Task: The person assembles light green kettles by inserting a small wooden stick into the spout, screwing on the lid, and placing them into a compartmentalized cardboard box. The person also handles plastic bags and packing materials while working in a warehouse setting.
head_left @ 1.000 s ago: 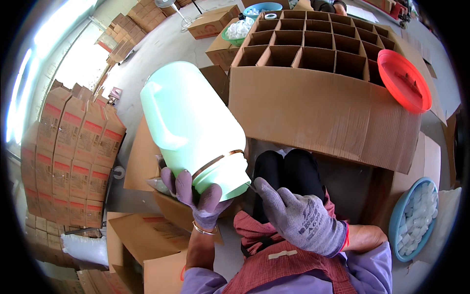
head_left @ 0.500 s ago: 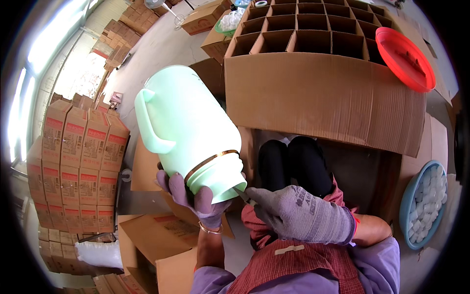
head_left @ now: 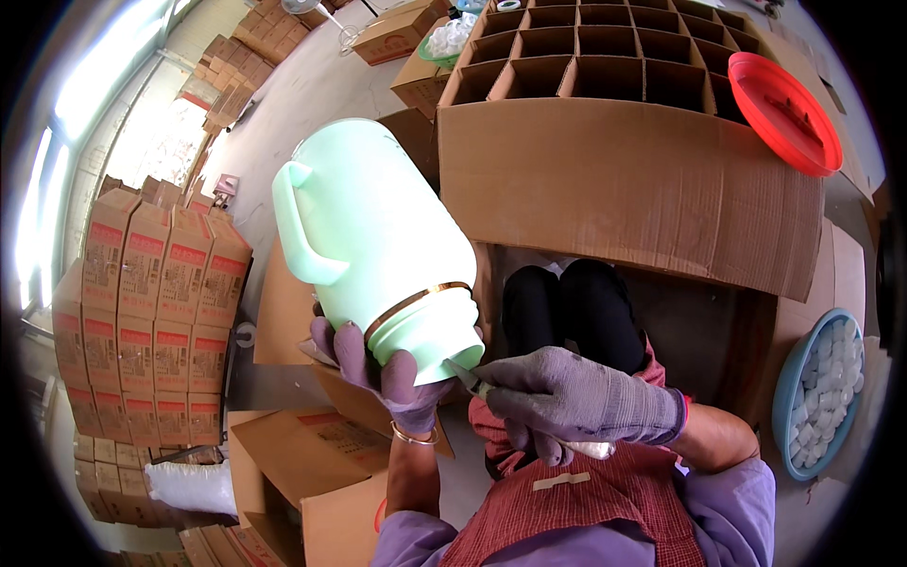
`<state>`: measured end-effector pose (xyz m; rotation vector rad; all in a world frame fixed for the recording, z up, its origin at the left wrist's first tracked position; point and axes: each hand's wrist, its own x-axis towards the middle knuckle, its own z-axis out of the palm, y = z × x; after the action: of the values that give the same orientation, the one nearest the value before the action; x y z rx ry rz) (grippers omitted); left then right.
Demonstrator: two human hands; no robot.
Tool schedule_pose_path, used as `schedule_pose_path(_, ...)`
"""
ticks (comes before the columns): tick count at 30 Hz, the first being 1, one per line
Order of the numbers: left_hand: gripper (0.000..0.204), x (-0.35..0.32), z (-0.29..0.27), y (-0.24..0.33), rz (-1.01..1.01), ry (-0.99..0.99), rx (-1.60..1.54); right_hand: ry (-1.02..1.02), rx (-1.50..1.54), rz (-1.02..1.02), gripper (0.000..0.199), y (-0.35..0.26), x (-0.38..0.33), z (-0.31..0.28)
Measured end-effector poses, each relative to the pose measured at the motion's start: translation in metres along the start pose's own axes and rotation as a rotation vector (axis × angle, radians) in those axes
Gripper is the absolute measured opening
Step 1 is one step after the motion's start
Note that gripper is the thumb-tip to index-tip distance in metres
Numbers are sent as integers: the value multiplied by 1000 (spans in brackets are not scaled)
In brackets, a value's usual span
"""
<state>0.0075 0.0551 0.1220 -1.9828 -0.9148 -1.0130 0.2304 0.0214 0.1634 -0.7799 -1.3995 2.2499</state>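
Item one, lower centre of the frame: the person's lap, covered by a red checked apron [head_left: 576,510] over purple sleeves.

Item two, just above it: the right hand [head_left: 576,402], in a grey knit glove. Its fingers were curled together around a slim tool [head_left: 472,378] with a whitish wrapped grip, the metal tip laid against the rim of the flask's open end. The wrist was bent inward, the forearm coming in from the lower right.

Item three, lower centre-left: the left hand [head_left: 387,369], in a purple glove, a thin bangle at the wrist. Its fingers were spread and cupped under the neck of the flask, bearing its weight from below; the forearm rose nearly straight from the bottom edge.

Item four, centre-left: a mint-green plastic flask shell [head_left: 368,236], handle to the left, gold band near the neck, held tilted in the air above the lap with the open end toward the person. Judged state of work: the rim was being trimmed or scraped, with the tool at a single point. How much of the rim was finished could not be told. The shell had not been put in any compartment.

Item five, right edge: a blue basin [head_left: 789,397] of small white pieces.

Item six, upper centre to right: a large cardboard carton [head_left: 624,189] with a divider grid, the visible cells empty; a red plastic lid [head_left: 784,109] lay on its right corner.

Item seven, left: stacked printed cartons [head_left: 142,312].
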Motion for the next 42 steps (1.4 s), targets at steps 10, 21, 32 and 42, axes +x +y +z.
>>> schedule_pose_path(10, 82, -8, 10, 8, -92, 102, -154, -127, 314, 24, 26, 22, 16, 4)
schedule_pose_path(21, 83, -2, 31, 31, -324, 210, -544, -320, 991, -205, 34, 47, 28, 33)
schedule_pose_path(32, 70, -15, 28, 23, -286, 81, -374, 192, -47, -165, 27, -4, 4, 24)
schedule_pose_path(42, 81, -13, 20, 10, -405, -85, -396, 631, -1005, -558, 24, 11, -13, 3)
